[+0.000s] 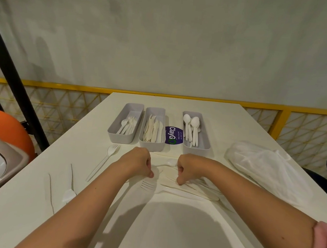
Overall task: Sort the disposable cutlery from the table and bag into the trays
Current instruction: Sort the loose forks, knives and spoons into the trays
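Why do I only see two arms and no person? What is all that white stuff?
The camera sits on the person's head and looks down, so you see only their arms. The left hand and right hand curl their fingers down onto a pile of loose cutlery on the white table; whether either has pinched a piece, I cannot tell. Behind stand three trays: a fork tray, a knife tray and a spoon tray. One loose fork lies to the left, a plastic bag to the right.

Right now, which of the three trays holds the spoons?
The rightmost tray, standing alone beyond the purple sticker. The middle tray holds knives and the left tray holds forks.
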